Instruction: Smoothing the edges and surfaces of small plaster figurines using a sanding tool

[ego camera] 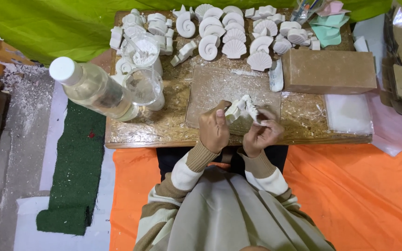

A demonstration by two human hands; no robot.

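My left hand (213, 130) grips a small white plaster cast (241, 109) just above the near edge of a low wooden table (136, 135). My right hand (265, 132) pinches the same piece from the right, fingertips on its rough white edge. Under the hands lies a dusty brown board (219, 88) with white powder on it. The cast's exact shape is partly hidden by my fingers.
Several white shell, snail and star casts (224, 32) fill the table's far side. A clear bottle with a white cap (94, 88) and clear plastic cups (144, 86) stand at left. A brown block (329, 70) sits at right, with pastel moulds (329, 25) behind it. Orange cloth (359, 190) covers the floor.
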